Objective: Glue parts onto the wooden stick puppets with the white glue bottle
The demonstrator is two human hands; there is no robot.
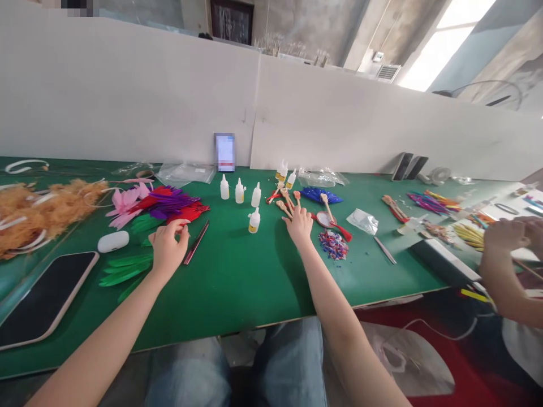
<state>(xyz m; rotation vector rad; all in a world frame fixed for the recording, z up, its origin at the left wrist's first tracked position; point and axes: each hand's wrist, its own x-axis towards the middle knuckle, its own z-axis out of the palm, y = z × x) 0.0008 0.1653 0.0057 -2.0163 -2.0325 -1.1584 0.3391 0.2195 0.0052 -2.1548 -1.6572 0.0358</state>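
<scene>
My left hand (pixel 168 249) is closed in a pinch beside the pile of red and purple feathers (pixel 176 203). A bit of red shows at its fingertips, but I cannot make out whether it is held. Green feathers (pixel 127 269) lie under and beside this wrist. My right hand (pixel 300 227) reaches flat over several beige knob-ended sticks (pixel 285 209), fingers apart and touching them. Right of it are a small round mirror-like piece (pixel 326 219) with a red tassel (pixel 343 232) and a heap of coloured sequins (pixel 333 245).
Several white glue bottles (pixel 253 220) stand mid-table. Tweezers (pixel 197 243) lie by my left hand. A phone (pixel 46 299) and a white earbud case (pixel 113 242) are at left, near orange fluffy trim (pixel 46 212). A co-worker's hands (pixel 509 234) are at right, by a dark box (pixel 445 261).
</scene>
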